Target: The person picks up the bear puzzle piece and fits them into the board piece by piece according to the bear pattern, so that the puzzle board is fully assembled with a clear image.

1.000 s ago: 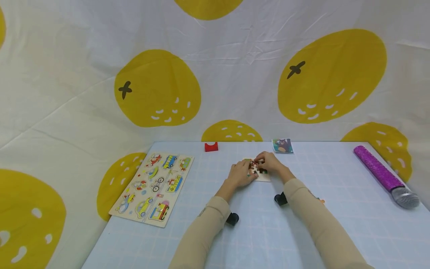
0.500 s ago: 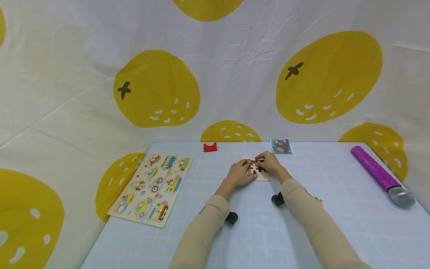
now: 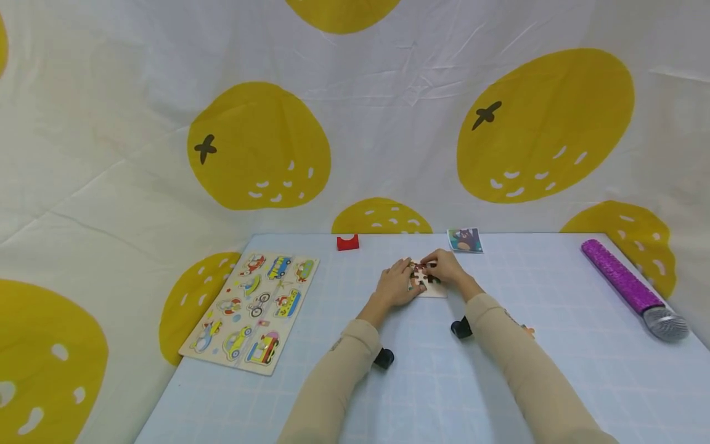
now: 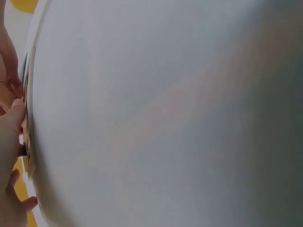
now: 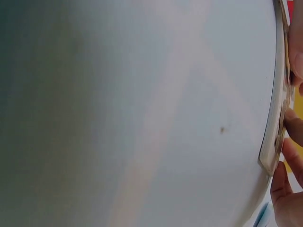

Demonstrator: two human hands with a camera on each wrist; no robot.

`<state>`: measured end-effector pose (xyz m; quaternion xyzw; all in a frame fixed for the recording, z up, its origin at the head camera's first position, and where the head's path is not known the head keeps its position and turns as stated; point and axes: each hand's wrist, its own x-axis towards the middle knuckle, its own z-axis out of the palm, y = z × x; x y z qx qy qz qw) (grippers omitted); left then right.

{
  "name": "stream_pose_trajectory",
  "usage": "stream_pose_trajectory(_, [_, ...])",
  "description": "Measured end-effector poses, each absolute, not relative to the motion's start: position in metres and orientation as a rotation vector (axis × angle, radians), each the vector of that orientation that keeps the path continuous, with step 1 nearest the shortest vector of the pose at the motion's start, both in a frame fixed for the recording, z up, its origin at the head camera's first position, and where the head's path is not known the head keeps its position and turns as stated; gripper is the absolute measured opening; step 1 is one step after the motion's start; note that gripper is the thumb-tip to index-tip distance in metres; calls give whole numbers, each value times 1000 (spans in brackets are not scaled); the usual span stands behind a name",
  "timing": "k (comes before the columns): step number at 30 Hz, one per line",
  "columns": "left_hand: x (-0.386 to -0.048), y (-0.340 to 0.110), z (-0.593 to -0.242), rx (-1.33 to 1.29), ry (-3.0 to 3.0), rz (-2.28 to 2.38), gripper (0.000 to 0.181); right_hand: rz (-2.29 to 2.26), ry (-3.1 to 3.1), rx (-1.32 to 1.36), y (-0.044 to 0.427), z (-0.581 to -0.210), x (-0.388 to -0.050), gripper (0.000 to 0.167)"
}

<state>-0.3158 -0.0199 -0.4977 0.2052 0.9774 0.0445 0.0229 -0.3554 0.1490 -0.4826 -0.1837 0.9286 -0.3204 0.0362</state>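
Puzzle (image 3: 434,288) between my hands, touching both | left hand (image 3: 395,285) spread along its left | right hand (image 3: 446,268) on far-right part, pinch unclear

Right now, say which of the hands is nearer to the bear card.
Right. In the head view, the right hand is just below and left of the bear card; the left hand lies farther off, lower left.

The cloth (image 3: 421,394) is coloured pale blue and crossed by thin pale lines; the white backdrop (image 3: 388,142) is printed with mustard-yellow fruits (image 3: 261,145). On the jigsaw (image 3: 435,291), brown, green and white are shown. The microphone (image 3: 627,280) is covered in glittering purple — its head (image 3: 665,324) is silver. Both sleeves (image 3: 335,382) are coloured beige, the notched block (image 3: 347,244) red.
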Motion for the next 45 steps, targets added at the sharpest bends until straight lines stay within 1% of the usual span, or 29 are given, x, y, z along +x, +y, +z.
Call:
stream_pose_trajectory(8, [-320,-18,-498,682,3072,68,63,-955,2882,-632,150,-485,-355,26])
stream_pose_trajectory(14, [-319,-19,-496,749,3099,-25,50,-970,2869,-610,151,-484,-353,26])
stream_pose_trajectory(18, [-319,-20,-492,802,3073,-61,46,-967,2872,-606,150,-485,-353,26])
stream_pose_trajectory(27, [-324,-28,-496,873,2996,-52,49,-959,2882,-591,151,-484,-352,26])
stream_pose_trajectory(33, [-328,-25,-496,927,3024,-97,44,-986,2881,-619,151,-484,-352,26])
stream_pose_trajectory(37, [-331,-22,-492,900,3002,50,42,-984,2871,-624,151,-485,-352,27])
stream_pose_trajectory(40, [-334,-24,-493,878,2965,140,44,-976,2871,-619,151,-484,-352,27])
stream_pose_trajectory(45, [-336,-33,-496,918,2935,186,48,-964,2873,-624,151,-484,-352,27])
